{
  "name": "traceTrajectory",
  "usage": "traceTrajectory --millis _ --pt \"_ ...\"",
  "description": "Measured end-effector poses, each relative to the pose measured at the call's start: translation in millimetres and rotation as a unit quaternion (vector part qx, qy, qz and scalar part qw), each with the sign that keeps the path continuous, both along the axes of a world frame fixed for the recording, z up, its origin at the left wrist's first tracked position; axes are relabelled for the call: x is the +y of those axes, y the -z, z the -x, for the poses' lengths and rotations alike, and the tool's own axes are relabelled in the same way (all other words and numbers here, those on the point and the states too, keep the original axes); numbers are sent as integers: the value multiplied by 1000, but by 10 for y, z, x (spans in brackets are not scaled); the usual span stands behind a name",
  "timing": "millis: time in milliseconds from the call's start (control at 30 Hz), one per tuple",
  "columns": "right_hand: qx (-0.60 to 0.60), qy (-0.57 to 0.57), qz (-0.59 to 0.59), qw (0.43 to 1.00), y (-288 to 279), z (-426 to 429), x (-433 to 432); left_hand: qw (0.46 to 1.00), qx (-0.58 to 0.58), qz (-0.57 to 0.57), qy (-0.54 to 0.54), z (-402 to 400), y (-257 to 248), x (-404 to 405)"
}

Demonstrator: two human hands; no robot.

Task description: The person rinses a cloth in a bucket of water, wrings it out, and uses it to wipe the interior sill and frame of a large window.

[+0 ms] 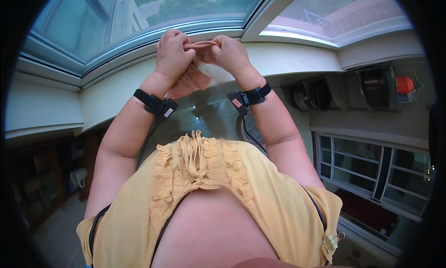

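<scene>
A salmon-pink cloth (193, 79) is stretched between my two hands in front of the window. My left hand (174, 54) grips one end of its bunched upper edge, thumb pressed over the fabric. The other end sits in the fingers of my right hand (230, 54). The cloth's loose part hangs below, mostly beneath my left hand, over the white window sill (292, 61). Behind my hands runs the window frame's lower track (212, 34). Each wrist wears a black strap with a small device and a cable.
A round basin (251, 127) stands on the tiled floor below. At right, a shelf (343, 90) holds dark pots, near a red-orange object (405, 84). A white mug (78, 177) is at the left, by dark wooden shelving (48, 177). A paned window or door (359, 160) lies lower right.
</scene>
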State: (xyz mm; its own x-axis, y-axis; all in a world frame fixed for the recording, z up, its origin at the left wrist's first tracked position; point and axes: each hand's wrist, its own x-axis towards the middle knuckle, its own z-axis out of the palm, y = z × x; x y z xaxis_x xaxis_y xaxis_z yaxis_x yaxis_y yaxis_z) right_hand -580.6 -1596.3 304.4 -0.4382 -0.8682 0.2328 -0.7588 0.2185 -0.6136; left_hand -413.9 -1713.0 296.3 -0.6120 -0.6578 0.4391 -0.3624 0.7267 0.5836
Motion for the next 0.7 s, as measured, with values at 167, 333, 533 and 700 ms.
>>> traceTrajectory --millis 167,333,533,700 --pt "-288 -1 6 958 109 175 75 993 55 102 -6 294 -36 300" --pt "-412 -23 51 909 111 347 172 923 125 -269 245 646 193 554" --pt "-445 -32 117 887 124 602 357 699 257 -619 250 1061 109 632" --pt "-148 105 185 966 787 760 601 937 69 -233 253 1544 224 284"
